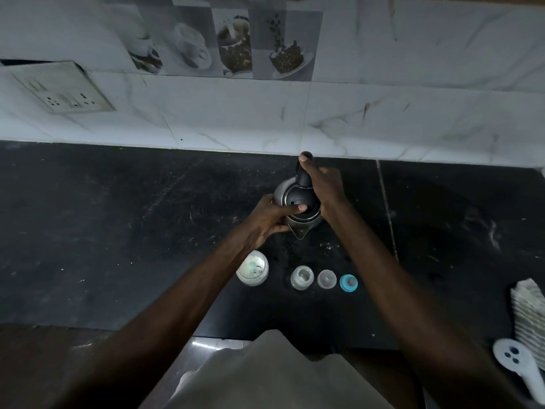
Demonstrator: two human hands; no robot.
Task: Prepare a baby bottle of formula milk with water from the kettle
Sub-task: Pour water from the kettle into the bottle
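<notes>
Head view: the electric kettle stands upright on the dark stone counter, close to the marble-tiled wall, spout toward the person. The right hand grips the black handle on the wall side of the kettle, fingers wrapped round it and thumb lying straight along the handle's top. The left hand holds the kettle body on its left side, fingers curled round the steel wall, thumb pressed across the black lid. Nearer the person than the kettle, four items stand in a row, all apart from it and from each other: a wide round container with pale contents lies left of the spout line; an open clear baby bottle is just in front of the spout; a clear cap is right of the bottle; a blue teat ring is rightmost. Well right of the kettle, at the counter edge, lie a folded cloth and a white plastic handle. Well left of the kettle, a socket panel is set in the wall.
</notes>
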